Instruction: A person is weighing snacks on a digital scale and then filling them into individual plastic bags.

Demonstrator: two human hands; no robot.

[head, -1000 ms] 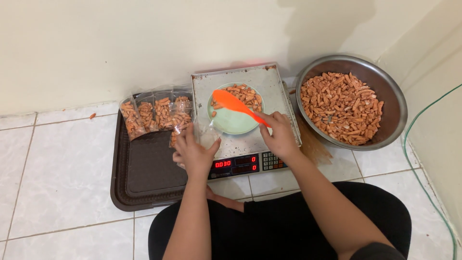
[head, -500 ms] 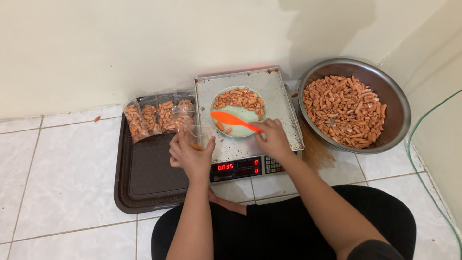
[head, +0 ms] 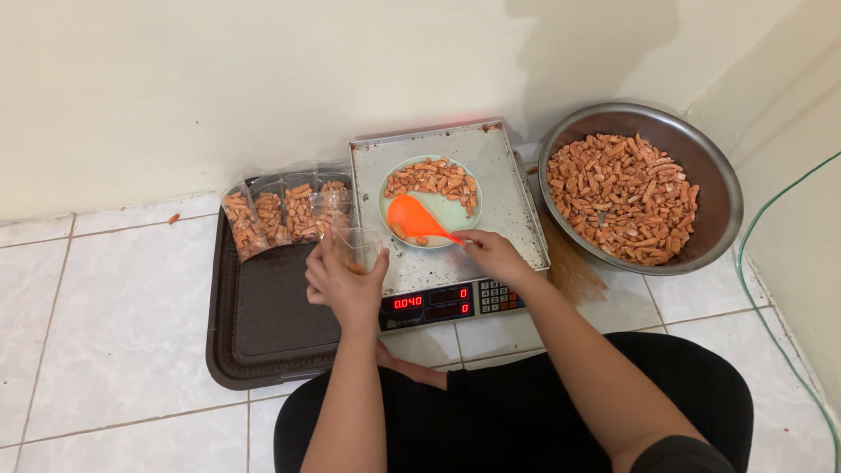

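On the white tiled floor [head: 114, 298] against a cream wall, we take the scale [head: 447, 219] as our landmark. Left of it, a dark tray [head: 263, 324] carries filled bags [head: 280, 215]. At its left edge, our left hand [head: 343, 278] grips a clear bag [head: 357, 247]. On it, our right hand [head: 492, 254] pinches an orange spoon [head: 419, 219] over the green plate [head: 455, 210]. Right of it stands a metal bowl [head: 714, 175] of snacks [head: 622, 197].

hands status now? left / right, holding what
Left hand: closed on a clear bag.
Right hand: closed on the orange scoop, its bowl over the plate.
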